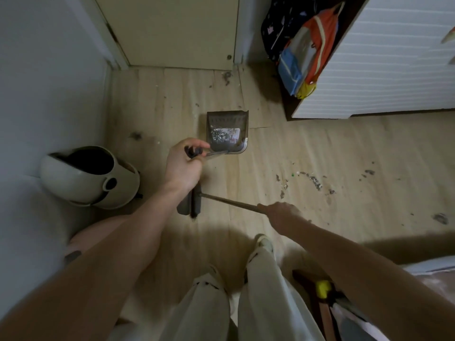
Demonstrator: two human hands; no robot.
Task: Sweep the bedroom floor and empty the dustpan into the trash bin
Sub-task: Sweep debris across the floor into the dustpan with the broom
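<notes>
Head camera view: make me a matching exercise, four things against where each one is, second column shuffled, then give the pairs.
Things:
1. dustpan
2. trash bin
3. broom handle
4. hanging bags

Places:
A. beside the white cabinet, upper right
B. against the wall on the left
C. gripped in the right hand
D. on the floor near the door, its handle in the left hand

Pairs: 1-D, 2-B, 3-C, 4-A

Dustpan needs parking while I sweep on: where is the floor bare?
Bare floor lies between the dustpan and the white cabinet, and just beyond the shoe. Debris crowds the right; the trash bin and broom head fill the left.
</notes>
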